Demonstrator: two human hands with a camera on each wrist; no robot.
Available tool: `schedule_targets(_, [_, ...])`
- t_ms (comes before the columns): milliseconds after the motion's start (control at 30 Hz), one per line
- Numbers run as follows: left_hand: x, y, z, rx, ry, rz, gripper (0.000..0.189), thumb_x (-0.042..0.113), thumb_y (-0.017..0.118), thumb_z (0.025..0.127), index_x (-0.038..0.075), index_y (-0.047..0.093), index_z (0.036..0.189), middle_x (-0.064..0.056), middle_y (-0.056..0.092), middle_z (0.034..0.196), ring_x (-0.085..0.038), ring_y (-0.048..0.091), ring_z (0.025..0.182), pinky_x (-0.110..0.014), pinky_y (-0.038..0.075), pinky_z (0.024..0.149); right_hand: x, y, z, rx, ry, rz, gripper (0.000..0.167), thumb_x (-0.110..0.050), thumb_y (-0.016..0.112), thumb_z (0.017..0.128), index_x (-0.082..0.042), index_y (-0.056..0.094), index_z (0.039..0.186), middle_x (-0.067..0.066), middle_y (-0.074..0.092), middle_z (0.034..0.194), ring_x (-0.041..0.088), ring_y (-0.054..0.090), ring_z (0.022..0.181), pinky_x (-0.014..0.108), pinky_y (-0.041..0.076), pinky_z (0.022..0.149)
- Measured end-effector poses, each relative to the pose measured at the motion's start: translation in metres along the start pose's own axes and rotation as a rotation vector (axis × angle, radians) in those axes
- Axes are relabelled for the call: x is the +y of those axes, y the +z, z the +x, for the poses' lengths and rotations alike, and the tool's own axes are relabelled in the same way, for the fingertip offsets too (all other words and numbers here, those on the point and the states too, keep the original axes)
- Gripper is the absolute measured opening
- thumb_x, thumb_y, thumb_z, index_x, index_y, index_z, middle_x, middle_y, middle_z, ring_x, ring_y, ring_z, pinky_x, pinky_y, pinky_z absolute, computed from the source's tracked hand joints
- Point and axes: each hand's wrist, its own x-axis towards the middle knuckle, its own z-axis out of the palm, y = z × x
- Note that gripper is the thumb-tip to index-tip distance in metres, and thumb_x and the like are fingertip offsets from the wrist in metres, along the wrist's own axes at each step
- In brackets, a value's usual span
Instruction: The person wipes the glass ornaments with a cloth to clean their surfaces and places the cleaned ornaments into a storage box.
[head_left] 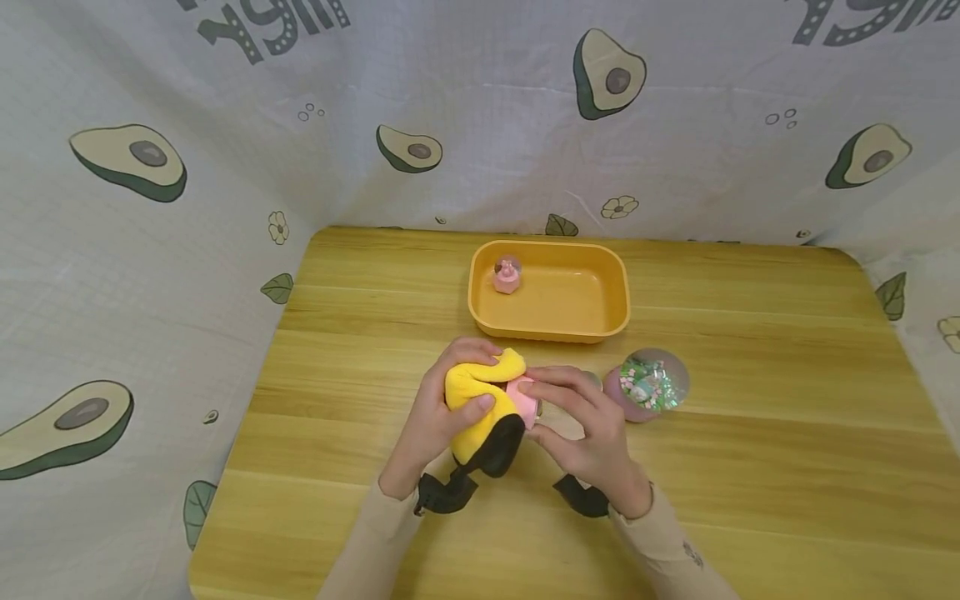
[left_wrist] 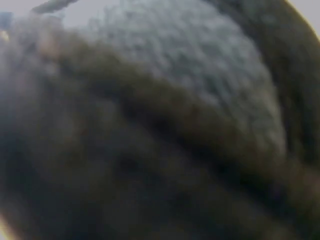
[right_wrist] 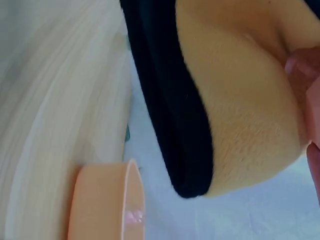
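A soft yellow plush pouch [head_left: 474, 442] with a black band [head_left: 501, 446] is gripped by my left hand [head_left: 432, 408], fingers over its far side and thumb on the near side. My right hand [head_left: 596, 425] pinches a small pink object [head_left: 523, 408] between fingertips and thumb at a fold of the yellow fabric. Part of the pink object is hidden by the fabric and fingers; I cannot tell its kind. The right wrist view shows the yellow plush [right_wrist: 250, 115] close up, with pink at the right edge. Dark, blurred fabric fills the left wrist view.
Behind the hands stands a yellow-orange tray [head_left: 551, 332] with a small pink snow globe [head_left: 507, 275] at its left end. A larger snow globe [head_left: 647, 385] with a pink base lies right of my right hand. Patterned cloth [head_left: 487, 125] hangs behind the wooden table [head_left: 787, 375].
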Motion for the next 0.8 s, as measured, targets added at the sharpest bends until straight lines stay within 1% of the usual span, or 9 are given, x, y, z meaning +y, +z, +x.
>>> schedule_targets(67, [0.001,0.001,0.000,0.006,0.025,0.021,0.037,0.032,0.066,0.088,0.003,0.057,0.108,-0.015,0.054,0.117,-0.032,0.051,0.108,-0.039,0.047,0.087,0.000,0.000,-0.002,0.021,0.080,0.055,0.039,-0.022,0.075,0.084,0.012,0.066,0.101,0.022,0.065,0.101,0.023,0.062,0.100,0.026,0.049,0.089])
schedule_targets(200, [0.004,0.002,0.000,0.013,0.065,0.082,0.039,0.037,0.066,0.087,0.004,0.058,0.107,-0.014,0.054,0.116,-0.031,0.052,0.106,-0.039,0.047,0.087,-0.006,0.000,-0.005,0.053,0.300,0.215,0.045,-0.018,0.079,0.078,0.014,0.063,0.105,0.019,0.064,0.104,0.019,0.060,0.101,0.027,0.051,0.086])
schedule_targets(300, [0.006,0.002,0.001,0.015,0.100,0.130,0.038,0.037,0.065,0.087,0.004,0.059,0.105,-0.014,0.054,0.115,-0.031,0.053,0.105,-0.040,0.048,0.087,-0.011,0.000,-0.006,0.072,0.450,0.305,0.050,-0.017,0.080,0.075,0.015,0.061,0.109,0.015,0.063,0.106,0.019,0.060,0.100,0.029,0.052,0.083])
schedule_targets(367, [0.006,0.002,0.001,0.012,0.125,0.152,0.036,0.037,0.065,0.088,0.005,0.060,0.102,-0.015,0.055,0.113,-0.031,0.053,0.104,-0.040,0.048,0.087,-0.014,0.000,-0.007,0.075,0.518,0.344,0.053,-0.018,0.079,0.076,0.017,0.059,0.111,0.012,0.063,0.108,0.019,0.060,0.100,0.030,0.053,0.082])
schedule_targets(467, [0.005,0.002,0.001,0.001,0.151,0.167,0.032,0.036,0.064,0.089,0.005,0.061,0.100,-0.015,0.055,0.111,-0.031,0.053,0.103,-0.039,0.048,0.085,-0.016,0.000,-0.006,0.082,0.586,0.433,0.048,-0.010,0.077,0.079,0.017,0.057,0.113,0.011,0.063,0.110,0.020,0.061,0.098,0.030,0.054,0.080])
schedule_targets(533, [0.005,0.001,0.000,-0.008,0.163,0.177,0.031,0.035,0.064,0.089,0.006,0.061,0.099,-0.014,0.055,0.110,-0.030,0.054,0.103,-0.039,0.048,0.085,-0.018,-0.001,-0.006,0.087,0.634,0.479,0.043,-0.004,0.076,0.080,0.014,0.059,0.114,0.010,0.063,0.111,0.020,0.062,0.097,0.029,0.054,0.079])
schedule_targets(600, [0.005,0.001,0.000,-0.018,0.176,0.184,0.027,0.032,0.064,0.088,0.007,0.061,0.099,-0.014,0.055,0.110,-0.030,0.054,0.102,-0.038,0.048,0.084,-0.020,-0.002,-0.005,0.092,0.694,0.516,0.038,0.003,0.074,0.080,0.008,0.062,0.115,0.010,0.063,0.111,0.019,0.063,0.096,0.028,0.054,0.078])
schedule_targets(700, [0.005,0.001,0.000,-0.033,0.206,0.196,0.021,0.022,0.065,0.084,0.007,0.062,0.098,-0.014,0.055,0.109,-0.031,0.054,0.101,-0.038,0.049,0.082,-0.022,-0.004,-0.004,0.089,0.814,0.555,0.033,0.005,0.071,0.081,-0.002,0.066,0.113,0.008,0.065,0.110,0.018,0.065,0.095,0.028,0.055,0.076])
schedule_targets(800, [0.006,0.001,0.000,-0.046,0.241,0.213,0.020,0.013,0.065,0.078,0.008,0.062,0.098,-0.014,0.055,0.108,-0.031,0.054,0.100,-0.037,0.050,0.080,-0.022,-0.006,-0.002,0.075,0.922,0.621,0.029,0.005,0.065,0.085,-0.008,0.068,0.111,0.007,0.068,0.105,0.016,0.066,0.091,0.027,0.055,0.074])
